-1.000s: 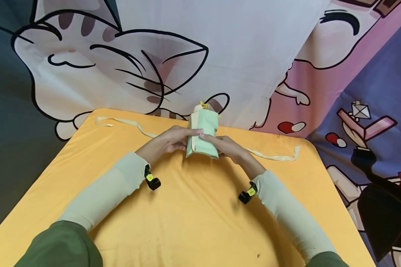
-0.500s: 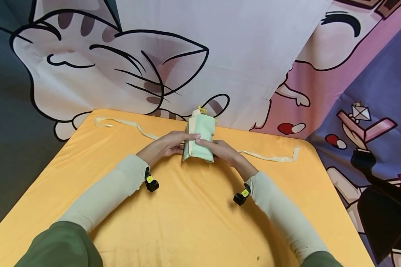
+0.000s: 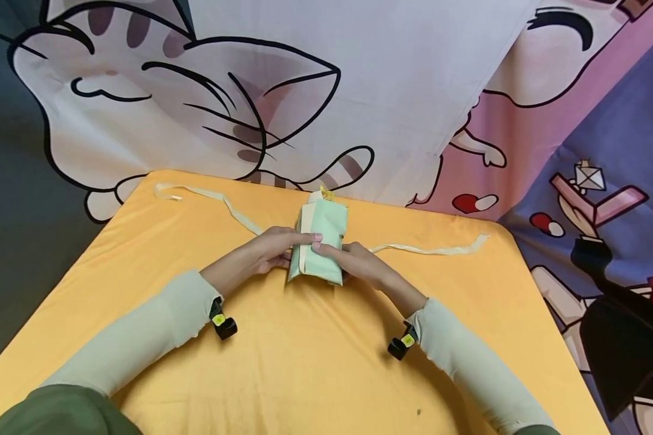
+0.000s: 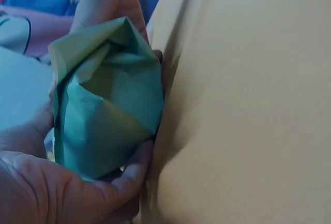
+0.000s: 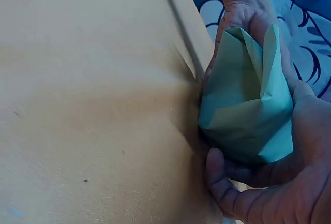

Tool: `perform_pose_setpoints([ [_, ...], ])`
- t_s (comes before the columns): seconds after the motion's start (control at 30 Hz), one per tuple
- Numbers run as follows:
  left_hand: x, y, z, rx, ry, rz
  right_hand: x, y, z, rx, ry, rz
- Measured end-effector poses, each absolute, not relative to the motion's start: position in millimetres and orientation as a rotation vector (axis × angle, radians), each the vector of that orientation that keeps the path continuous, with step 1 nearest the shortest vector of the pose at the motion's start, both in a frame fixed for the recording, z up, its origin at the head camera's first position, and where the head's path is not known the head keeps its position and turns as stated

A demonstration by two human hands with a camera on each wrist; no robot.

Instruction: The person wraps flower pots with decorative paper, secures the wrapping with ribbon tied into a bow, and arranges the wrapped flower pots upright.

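Observation:
A pale green paper-wrapped bundle (image 3: 326, 225) with a cream edge strip stands tilted over the table, yellow bits poking from its far top end. My left hand (image 3: 269, 249) grips its left side, thumb across the front. From the right, my right hand (image 3: 361, 260) holds it the same way, and the two thumb tips meet on the paper. Both wrist views show the folded paper end of the bundle (image 4: 111, 100) (image 5: 248, 105), with fingers curled round its sides. What the paper wraps is hidden. A cream ribbon (image 3: 234, 211) runs behind or under the bundle; its middle is hidden.
The table has a yellow cloth (image 3: 283, 362). The ribbon's right end (image 3: 441, 249) lies on the cloth at the right. Behind the table hangs a printed cartoon curtain (image 3: 402, 90). A black object (image 3: 626, 350) stands beyond the table's right edge.
Both hands have brought the bundle nearer to me and slightly left, down in the head view. The grip looks the same. The ribbon's right part shows a little more of its length.

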State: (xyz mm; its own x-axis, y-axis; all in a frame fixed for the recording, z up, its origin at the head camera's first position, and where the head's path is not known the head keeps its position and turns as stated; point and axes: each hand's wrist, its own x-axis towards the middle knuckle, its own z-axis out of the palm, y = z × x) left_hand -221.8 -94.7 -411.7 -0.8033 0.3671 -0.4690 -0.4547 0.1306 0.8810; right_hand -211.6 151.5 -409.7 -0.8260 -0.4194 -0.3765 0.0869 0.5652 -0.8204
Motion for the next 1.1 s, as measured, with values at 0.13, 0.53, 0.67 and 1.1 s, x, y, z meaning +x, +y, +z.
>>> perform_pose_setpoints([
  [0.13,-214.2,-91.9,-408.1,-0.113,1.826,1.766,-209.9,152.0,-407.0,-0.281,2.265,-1.211],
  [0.53,-214.9,-83.1,-412.5,-0.142,1.877,1.776,-213.8,159.6,-405.6,-0.226,2.256,-1.164],
  [0.67,-214.1,-84.7,-413.0,-0.137,1.885,1.774,-214.8,160.4,-406.3,-0.263,2.274,-1.157],
  [1.1,-209.7,-84.2,-415.9,-0.135,1.882,1.764,-205.7,157.2,-399.7,-0.19,2.292,-1.121],
])
